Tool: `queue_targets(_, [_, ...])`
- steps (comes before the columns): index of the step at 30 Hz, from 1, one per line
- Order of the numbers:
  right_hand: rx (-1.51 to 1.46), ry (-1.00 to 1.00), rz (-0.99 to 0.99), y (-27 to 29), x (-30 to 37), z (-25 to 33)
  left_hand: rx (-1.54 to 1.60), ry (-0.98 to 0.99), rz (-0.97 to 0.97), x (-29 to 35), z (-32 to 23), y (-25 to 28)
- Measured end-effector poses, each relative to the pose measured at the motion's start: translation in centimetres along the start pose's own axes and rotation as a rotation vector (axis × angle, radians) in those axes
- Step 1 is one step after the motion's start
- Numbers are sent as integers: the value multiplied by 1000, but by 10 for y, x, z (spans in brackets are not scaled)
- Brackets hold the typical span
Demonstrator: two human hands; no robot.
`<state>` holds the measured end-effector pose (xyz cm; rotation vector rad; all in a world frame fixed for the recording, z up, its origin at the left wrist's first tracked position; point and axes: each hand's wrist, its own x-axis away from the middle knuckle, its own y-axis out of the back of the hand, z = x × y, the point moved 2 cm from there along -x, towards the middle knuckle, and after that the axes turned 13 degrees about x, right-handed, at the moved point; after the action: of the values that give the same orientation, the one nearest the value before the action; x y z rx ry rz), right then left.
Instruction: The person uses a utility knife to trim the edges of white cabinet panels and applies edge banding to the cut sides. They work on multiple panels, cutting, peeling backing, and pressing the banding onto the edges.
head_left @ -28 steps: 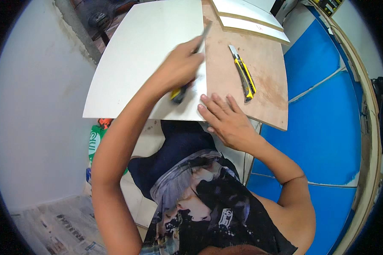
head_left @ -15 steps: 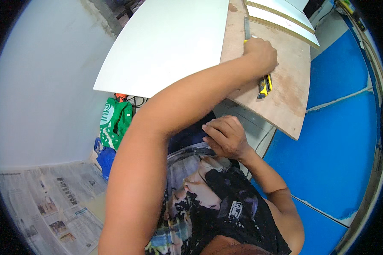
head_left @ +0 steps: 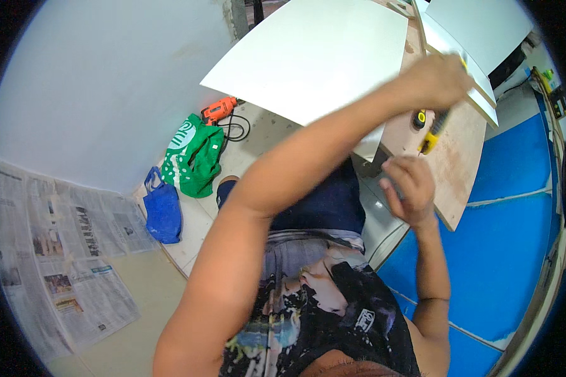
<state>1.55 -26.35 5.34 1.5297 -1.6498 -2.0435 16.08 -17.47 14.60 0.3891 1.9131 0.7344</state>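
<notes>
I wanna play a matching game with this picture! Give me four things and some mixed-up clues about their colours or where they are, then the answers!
Things:
1. Drill
2. Newspaper sheets
3. Cutter
4. Bag nearest the drill

Clues:
A. Yellow and dark, showing just below the left hand in the picture
B. Orange, with a dark cord
C. Green with white markings
D. Greyish, spread out at the picture's lower left

Right pairs: 1-B, 2-D, 3-A, 4-C
</notes>
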Motion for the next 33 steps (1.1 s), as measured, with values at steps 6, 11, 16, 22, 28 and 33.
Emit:
queue_targets(6, [-76, 64, 395, -7, -60, -42, 1044, 506, -555, 169, -2, 149])
queue_targets(11, [-53, 208, 662, -70, -93, -54, 1001, 816, -761, 272, -4, 125])
queue_targets(16, [-24, 268, 697, -90, -121, -36, 1037, 908, -759, 304, -14, 86])
queue_targets(22, [-174, 507, 537, -148, -180, -13, 684, 952, -807, 305, -28, 62])
queue_targets(28, [-140, 490, 449, -239, -260, 18, 141, 1034, -778, 292, -60, 21])
queue_targets(33, [-146, 470, 394, -280, -287, 26, -101, 871, -482, 256, -82, -4])
